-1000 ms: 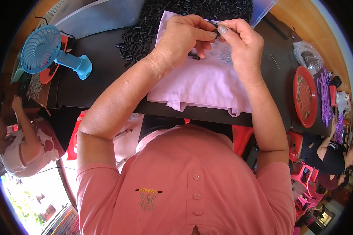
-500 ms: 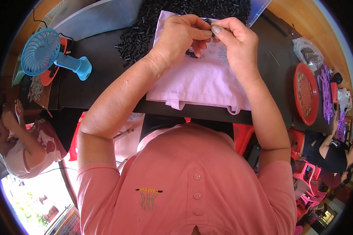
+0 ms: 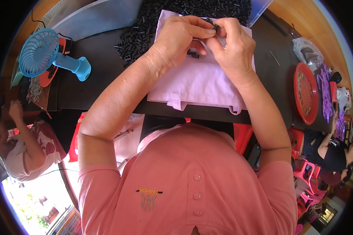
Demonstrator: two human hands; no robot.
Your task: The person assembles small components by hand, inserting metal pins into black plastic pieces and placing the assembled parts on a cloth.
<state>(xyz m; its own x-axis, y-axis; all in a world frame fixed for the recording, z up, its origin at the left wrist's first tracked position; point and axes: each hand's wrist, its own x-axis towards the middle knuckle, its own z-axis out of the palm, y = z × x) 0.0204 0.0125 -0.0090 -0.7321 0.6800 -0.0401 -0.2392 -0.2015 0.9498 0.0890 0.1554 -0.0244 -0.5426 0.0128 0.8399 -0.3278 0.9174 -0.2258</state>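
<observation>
Above a lilac cloth bag [image 3: 196, 86] my two hands meet, fingertips together. Between the thumb and fingers of my left hand [image 3: 180, 35] is a small black plastic piece [image 3: 215, 27]. My right hand [image 3: 233, 47] pinches at that same piece from the other side; its fingertips are partly hidden. Another small black piece [image 3: 193, 54] lies on the bag under my left hand's curled fingers. Beyond the bag spreads a heap of short black tubular pieces [image 3: 135, 43].
A blue handheld fan [image 3: 39, 53] stands at the left by a translucent bin [image 3: 102, 17]. To the right are a thin stick [image 3: 275, 57], a red round tray [image 3: 305, 94], a plastic bag [image 3: 308, 53] and purple strands [image 3: 325, 94]. Other people sit at both sides.
My right hand has shifted slightly left and turned, its fingers bending more around the black piece. It now covers the fine metal bits that showed on the bag. My left hand stays nearly in place.
</observation>
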